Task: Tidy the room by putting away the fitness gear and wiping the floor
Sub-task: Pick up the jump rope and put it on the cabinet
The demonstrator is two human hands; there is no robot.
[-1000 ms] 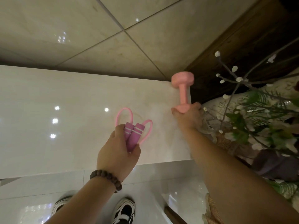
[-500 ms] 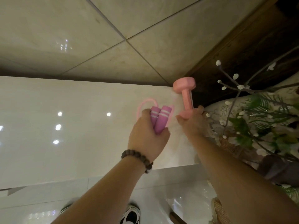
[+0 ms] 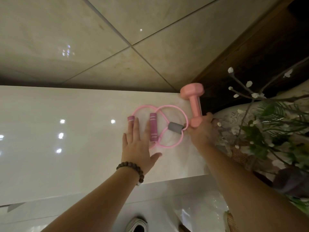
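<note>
A pink resistance band (image 3: 173,110) with two magenta grip handles and a grey middle sleeve lies in loops on the white glossy countertop (image 3: 50,139). My left hand (image 3: 138,146) rests flat and open on the counter, fingertips touching the handles. A pink dumbbell (image 3: 194,104) lies at the counter's right edge, one end near the far corner. My right hand (image 3: 203,129) is closed around its near end, right next to the grey sleeve.
Beige floor tiles (image 3: 117,39) lie beyond the counter. To the right stand a plant with white buds (image 3: 267,124) in a woven basket and dark wooden furniture (image 3: 259,56). My shoe (image 3: 138,225) shows below the counter's near edge.
My left hand carried the band rightward toward the dumbbell, set it on the counter and let go, fingers now spread. The right hand stays on the dumbbell.
</note>
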